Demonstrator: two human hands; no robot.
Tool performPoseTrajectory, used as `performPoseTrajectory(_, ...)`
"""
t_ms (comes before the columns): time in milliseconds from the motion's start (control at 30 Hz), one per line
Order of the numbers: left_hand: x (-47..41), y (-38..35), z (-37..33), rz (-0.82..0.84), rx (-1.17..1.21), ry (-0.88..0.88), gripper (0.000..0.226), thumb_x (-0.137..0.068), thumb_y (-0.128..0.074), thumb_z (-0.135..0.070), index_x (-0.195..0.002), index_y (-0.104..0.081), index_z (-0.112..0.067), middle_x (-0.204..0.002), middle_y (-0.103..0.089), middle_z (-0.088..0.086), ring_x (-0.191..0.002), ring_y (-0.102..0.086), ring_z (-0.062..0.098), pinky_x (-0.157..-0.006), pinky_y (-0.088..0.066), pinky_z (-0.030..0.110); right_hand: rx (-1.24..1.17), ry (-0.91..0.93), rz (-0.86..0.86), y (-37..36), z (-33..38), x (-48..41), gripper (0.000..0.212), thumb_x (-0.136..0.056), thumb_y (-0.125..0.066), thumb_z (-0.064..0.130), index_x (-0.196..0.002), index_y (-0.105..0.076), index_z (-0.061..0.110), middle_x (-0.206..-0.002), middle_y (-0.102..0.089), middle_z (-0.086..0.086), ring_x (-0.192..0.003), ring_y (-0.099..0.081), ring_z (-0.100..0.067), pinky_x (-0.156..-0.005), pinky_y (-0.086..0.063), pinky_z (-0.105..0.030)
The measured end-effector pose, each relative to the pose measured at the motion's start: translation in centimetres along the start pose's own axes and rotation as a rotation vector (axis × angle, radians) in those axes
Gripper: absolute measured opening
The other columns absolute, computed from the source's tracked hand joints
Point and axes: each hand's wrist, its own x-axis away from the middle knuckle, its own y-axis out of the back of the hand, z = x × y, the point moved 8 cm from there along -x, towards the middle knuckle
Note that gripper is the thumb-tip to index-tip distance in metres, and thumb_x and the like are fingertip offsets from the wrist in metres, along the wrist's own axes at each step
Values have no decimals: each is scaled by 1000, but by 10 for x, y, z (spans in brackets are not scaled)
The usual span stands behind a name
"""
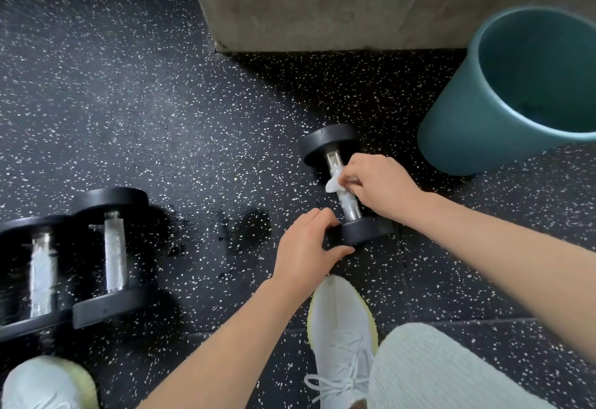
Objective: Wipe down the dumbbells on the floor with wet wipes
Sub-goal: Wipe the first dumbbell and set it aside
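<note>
A small black dumbbell (329, 146) with a chrome handle lies on the speckled rubber floor, right of centre. My right hand (379, 183) pinches a white wet wipe (333, 184) against the middle of the handle. My left hand (306, 247) grips the near weight head of this dumbbell from the left side. Two larger black dumbbells with knurled chrome handles lie side by side at the left, one (114, 250) nearer the middle and one (40, 276) at the frame's edge.
A teal bin (467, 112) stands open at the right, close to the small dumbbell. A grey concrete block (338, 5) fills the top. My white shoes (342, 337) are planted near the bottom edge. Dark wet patches (254, 223) mark the floor between the dumbbells.
</note>
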Motion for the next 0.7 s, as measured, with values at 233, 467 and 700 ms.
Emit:
performPoseTrajectory(233, -8, -1, -16, -1, -22, -35, 44, -80, -85, -50, -107, -59, -28, -100, -58, -16, -93, -53, 9, -76, -46, 30, -20, -129, -171, 7, -12, -26, 24, -96, -55, 18, -96, -76, 29, -103, -63, 2, -85, -62, -26, -71, -46, -36)
performPoseTrajectory(467, -7, 1, -12, 27, -39, -13, 44, -78, -86, -51, -104, -57, -30, -99, -60, -15, -93, -55, 9, -78, -50, 33, -168, -212, -160, -2, -18, -4, 25, -93, -56, 14, -100, -77, 26, -107, -65, 3, -90, -63, -22, -77, -50, -38)
performPoseTrajectory(700, -4, 3, -3, 37, -25, 26, 46, -75, -89, -48, -105, -60, -29, -98, -62, -12, -93, -57, 11, -79, -51, 38, -397, -340, 162, -20, -31, 38, 10, -80, -68, 32, -76, -77, 32, -75, -72, 13, -66, -62, -4, -67, -53, -29)
